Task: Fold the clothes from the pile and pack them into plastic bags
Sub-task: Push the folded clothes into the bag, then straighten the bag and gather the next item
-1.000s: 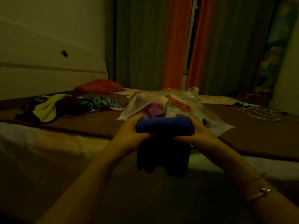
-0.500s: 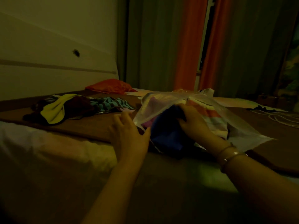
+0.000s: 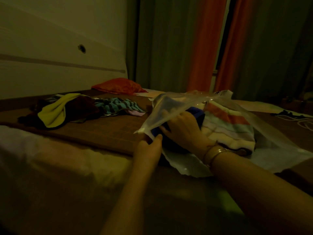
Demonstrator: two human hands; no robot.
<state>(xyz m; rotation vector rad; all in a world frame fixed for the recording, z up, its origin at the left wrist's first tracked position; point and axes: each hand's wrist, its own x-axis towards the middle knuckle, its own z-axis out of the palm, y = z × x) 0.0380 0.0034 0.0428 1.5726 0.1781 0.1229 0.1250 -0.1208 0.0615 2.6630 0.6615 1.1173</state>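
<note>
The right hand (image 3: 183, 128) reaches into the mouth of the plastic bag (image 3: 169, 106) at two o'clock on the bed, fingers curled around the blue garment (image 3: 196, 112). The left hand (image 3: 149, 147) pinches the bag's lower lip. The pile of clothes (image 3: 67, 112) lies at ten o'clock, well apart.

I can read no text from here; the dark mark at the plastic bag's (image 3: 171, 107) far top edge is too blurred.
</note>
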